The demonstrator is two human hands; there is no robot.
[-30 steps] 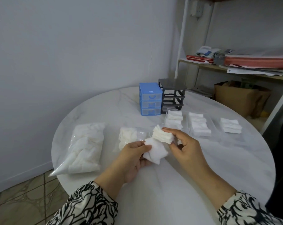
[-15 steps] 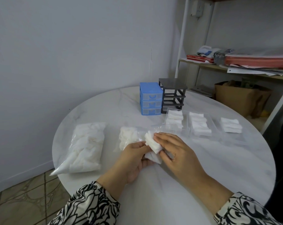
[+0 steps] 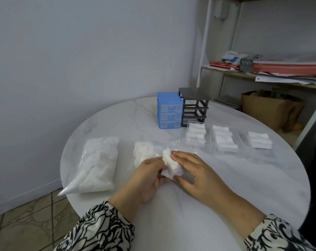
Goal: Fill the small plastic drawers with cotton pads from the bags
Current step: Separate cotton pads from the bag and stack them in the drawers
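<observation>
A bundle of white cotton pads (image 3: 171, 166) sits between my two hands over the round white table (image 3: 226, 205). My left hand (image 3: 150, 180) grips the bundle from the left. My right hand (image 3: 195, 171) lies over its right side with fingers curled round it. Just behind lies an opened clear bag of pads (image 3: 144, 153). A large full bag of pads (image 3: 97, 163) lies at the left. Three clear plastic drawers (image 3: 196, 134) (image 3: 224, 140) (image 3: 260, 142) holding stacked pads stand at the right. A blue drawer unit (image 3: 169, 110) and an empty black drawer frame (image 3: 194, 105) stand at the back.
A metal shelf (image 3: 262, 75) with papers, red folders and books rises at the right. A brown paper bag (image 3: 269, 109) sits under it. The wall is close behind the table, and tiled floor (image 3: 27, 223) shows at the lower left.
My hands have drawn together and lowered: the stack that my right hand held apart is now pressed onto the pads in my left hand, forming one bundle.
</observation>
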